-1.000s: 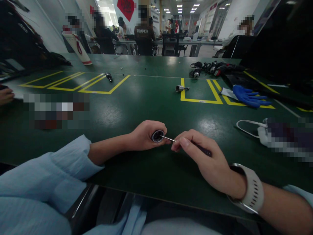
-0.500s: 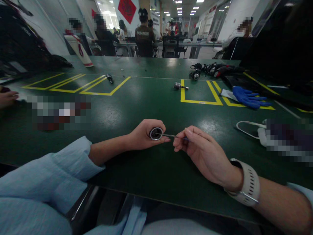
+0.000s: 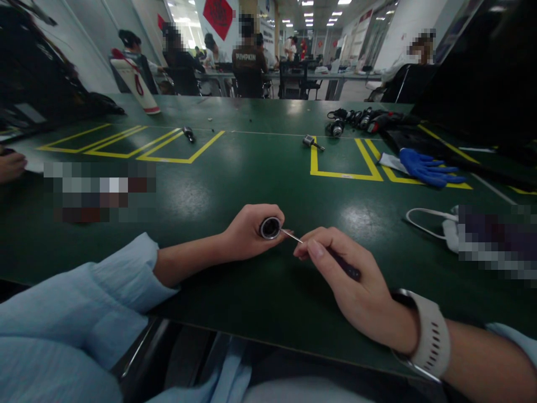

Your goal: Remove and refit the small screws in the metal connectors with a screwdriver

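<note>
My left hand (image 3: 251,230) is wrapped round a dark hollow cylinder with a silver rim (image 3: 270,228), its open end facing me. What is inside the cylinder is too dark to make out. My right hand (image 3: 346,274) is closed on a screwdriver (image 3: 350,268) with a dark handle and a thin metal shaft. The shaft points left, its tip by the right edge of the rim; whether it touches, I cannot tell. Both hands are above the green table (image 3: 235,291).
Beyond my hands lies a small metal part with a shaft (image 3: 312,143) at a yellow tape outline. A short dark cylinder (image 3: 188,134) lies farther left. To the right are a blue glove (image 3: 428,167), dark gear (image 3: 352,120) and a white cable (image 3: 422,210). Another person's hand (image 3: 12,166) is at far left.
The screwdriver tip has come out of the cylinder to its right edge. My right hand has turned, showing more handle. The metal part on the table has swung round slightly.
</note>
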`<state>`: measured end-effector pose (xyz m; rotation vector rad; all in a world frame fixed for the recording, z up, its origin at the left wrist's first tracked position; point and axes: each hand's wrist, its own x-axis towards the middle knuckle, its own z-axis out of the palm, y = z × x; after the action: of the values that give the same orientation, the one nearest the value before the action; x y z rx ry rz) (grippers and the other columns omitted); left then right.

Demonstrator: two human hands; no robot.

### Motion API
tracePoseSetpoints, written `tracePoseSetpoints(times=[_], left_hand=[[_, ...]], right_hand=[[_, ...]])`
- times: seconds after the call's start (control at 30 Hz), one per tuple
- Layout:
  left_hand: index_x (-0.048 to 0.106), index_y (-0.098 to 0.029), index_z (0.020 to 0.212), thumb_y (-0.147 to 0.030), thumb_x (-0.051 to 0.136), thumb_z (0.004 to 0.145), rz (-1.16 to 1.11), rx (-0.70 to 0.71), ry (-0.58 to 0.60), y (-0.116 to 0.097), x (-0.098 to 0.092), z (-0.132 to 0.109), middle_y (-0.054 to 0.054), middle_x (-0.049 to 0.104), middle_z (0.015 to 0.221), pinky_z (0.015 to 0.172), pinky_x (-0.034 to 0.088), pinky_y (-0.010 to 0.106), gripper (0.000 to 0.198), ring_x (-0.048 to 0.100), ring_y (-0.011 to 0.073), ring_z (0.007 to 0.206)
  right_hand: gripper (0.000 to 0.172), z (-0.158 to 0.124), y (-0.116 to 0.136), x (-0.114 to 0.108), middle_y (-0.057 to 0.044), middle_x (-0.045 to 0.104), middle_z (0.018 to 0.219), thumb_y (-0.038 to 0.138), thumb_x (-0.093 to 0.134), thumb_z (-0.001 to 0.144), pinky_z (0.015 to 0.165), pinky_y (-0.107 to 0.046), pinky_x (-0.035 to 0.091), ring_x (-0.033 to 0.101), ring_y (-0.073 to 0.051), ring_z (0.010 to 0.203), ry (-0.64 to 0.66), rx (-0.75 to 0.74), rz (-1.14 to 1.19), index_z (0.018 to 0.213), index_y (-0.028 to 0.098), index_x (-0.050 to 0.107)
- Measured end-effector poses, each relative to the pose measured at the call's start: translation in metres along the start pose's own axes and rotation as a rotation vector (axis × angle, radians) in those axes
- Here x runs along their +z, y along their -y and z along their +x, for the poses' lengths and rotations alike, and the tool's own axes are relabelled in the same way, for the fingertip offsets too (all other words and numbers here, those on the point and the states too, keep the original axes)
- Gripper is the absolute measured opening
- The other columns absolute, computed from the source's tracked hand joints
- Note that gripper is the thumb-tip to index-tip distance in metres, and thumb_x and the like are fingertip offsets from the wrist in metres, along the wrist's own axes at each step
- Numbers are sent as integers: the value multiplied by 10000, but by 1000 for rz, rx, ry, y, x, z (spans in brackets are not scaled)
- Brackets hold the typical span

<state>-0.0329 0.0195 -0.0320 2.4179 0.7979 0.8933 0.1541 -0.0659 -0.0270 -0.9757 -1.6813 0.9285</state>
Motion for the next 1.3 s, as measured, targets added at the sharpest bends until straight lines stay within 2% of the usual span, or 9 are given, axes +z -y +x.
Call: tracePoseSetpoints(times=[0.2, 0.37, 0.67, 0.77, 0.9, 1.13, 1.3], left_hand=[[497, -148, 629, -182, 626, 746, -38, -67, -73, -7, -2, 0, -44, 497, 580, 485, 358, 183, 177, 443, 64, 512], [502, -146, 632, -181, 626, 741, -81, -95, -78, -11, -5, 2, -42, 501, 575, 478, 364, 183, 169, 444, 65, 509], [491, -153, 648, -189, 616, 751, -36, -40, -33, -7, -3, -1, -46, 495, 585, 476, 356, 179, 166, 446, 60, 507], [494, -155, 640, -208, 596, 767, 14, -17, 5, -4, -3, -2, -36, 499, 589, 488, 357, 189, 171, 454, 68, 521], [490, -156, 642, -214, 590, 762, 0, 1, 47, -2, -4, 0, -31, 506, 596, 495, 358, 194, 166, 462, 73, 528], [481, -163, 694, -281, 681, 710, 11, -86, 22, -4, -5, 4, -34, 498, 664, 528, 366, 209, 233, 454, 88, 578], [497, -160, 829, -305, 618, 780, 91, -24, 86, 1, -4, 26, 5, 524, 802, 616, 402, 243, 195, 490, 126, 696]], right_hand=[[120, 0, -3, 1, -22, 620, 921, 206, 470, 929, 782, -263, 450, 578, -133, 901, 40, -78, 58, 888, 198, 582], [83, 2, -3, 1, -27, 610, 952, 184, 496, 913, 823, -269, 449, 574, -133, 931, 72, -136, 79, 923, 200, 577], [121, 1, 3, 0, -28, 625, 898, 220, 477, 923, 756, -280, 449, 581, -142, 871, 33, -63, 79, 889, 194, 590], [149, 1, 2, -1, -26, 629, 871, 253, 483, 923, 740, -292, 445, 581, -146, 833, 41, 9, 89, 862, 192, 604], [185, 4, -4, -4, -15, 634, 828, 315, 505, 916, 735, -310, 452, 585, -154, 791, 22, 135, 256, 834, 204, 628], [189, 6, -3, -20, -17, 638, 775, 293, 529, 895, 691, -293, 453, 573, -153, 738, -42, 159, 490, 787, 194, 649], [189, 4, 0, -40, -19, 637, 725, 278, 547, 870, 644, -262, 458, 561, -144, 695, -147, 236, 562, 742, 188, 653]])
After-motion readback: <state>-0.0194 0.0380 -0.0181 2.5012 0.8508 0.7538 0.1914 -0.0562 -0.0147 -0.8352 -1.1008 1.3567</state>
